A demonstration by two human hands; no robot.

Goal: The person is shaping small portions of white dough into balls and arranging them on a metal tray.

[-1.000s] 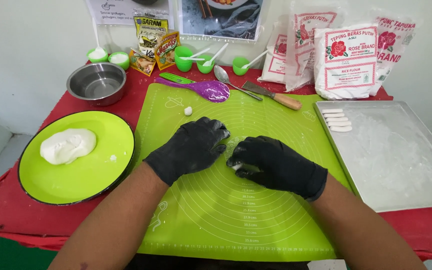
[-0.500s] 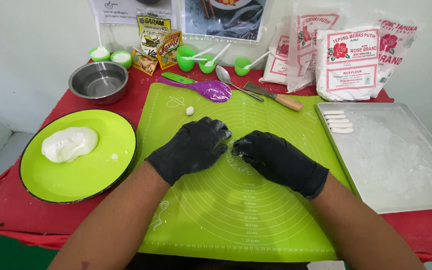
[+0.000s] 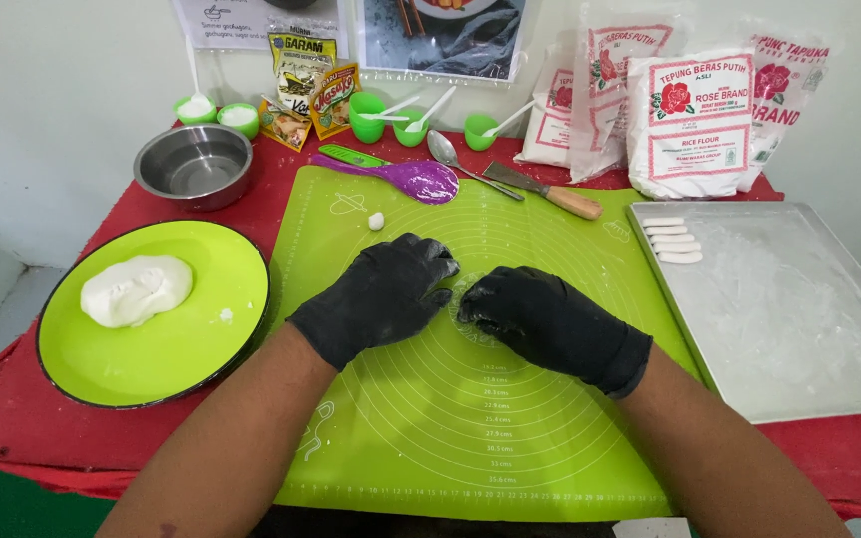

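Both my hands wear black gloves and rest on a green silicone mat (image 3: 430, 438). My left hand (image 3: 381, 294) lies palm down, fingers slightly bent, its tips touching my right hand (image 3: 550, 319). My right hand's fingers are curled down onto the mat's centre; whatever is under them is hidden now. A small white dough ball (image 3: 376, 220) lies on the mat beyond my left hand. A large dough lump (image 3: 137, 289) sits on a green plate (image 3: 201, 369) at the left. Several white dough strips (image 3: 672, 241) lie in the far left corner of a floured metal tray (image 3: 799, 329).
Behind the mat are a steel bowl (image 3: 194, 164), a purple spoon (image 3: 416, 179), a metal spoon (image 3: 445, 149), a wooden-handled knife (image 3: 550, 194), small green cups (image 3: 386, 115), seasoning sachets and white flour bags (image 3: 690, 120). A red cloth covers the table.
My right hand has slid left to meet the left fingertips. The white bit of dough seen under its fingers earlier is now covered.
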